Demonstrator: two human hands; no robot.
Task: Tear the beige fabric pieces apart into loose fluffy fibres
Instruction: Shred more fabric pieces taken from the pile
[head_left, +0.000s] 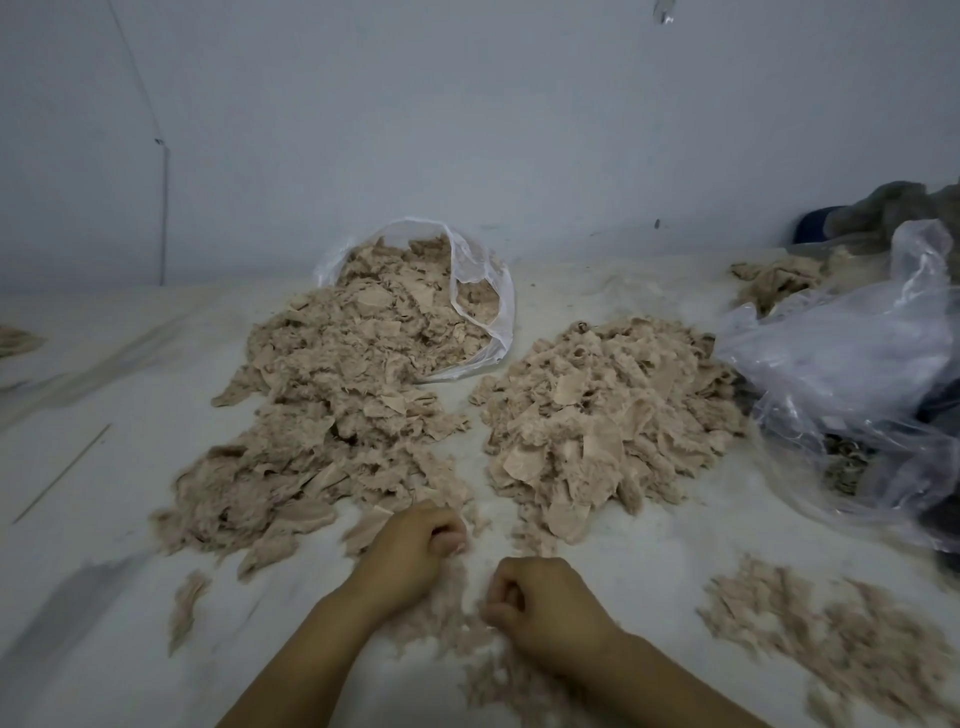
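Observation:
Two big heaps of beige fabric pieces lie on the white surface: the left heap (332, 415) spills out of a clear plastic bag (483, 301), the right heap (608, 415) sits beside it. My left hand (415, 545) is curled just below the left heap and my right hand (535, 597) is curled a little lower. Both pinch a stretch of thin beige fibres (462, 587) between them. Loose torn fibres (488, 670) lie under my forearms.
A spread of fluffy fibres (831, 634) covers the near right. A crumpled clear plastic bag (857, 374) with dark cloth lies at the right, with grey fluff (893, 208) behind it. A thin stick (62, 473) rests at the left. A pale wall stands behind.

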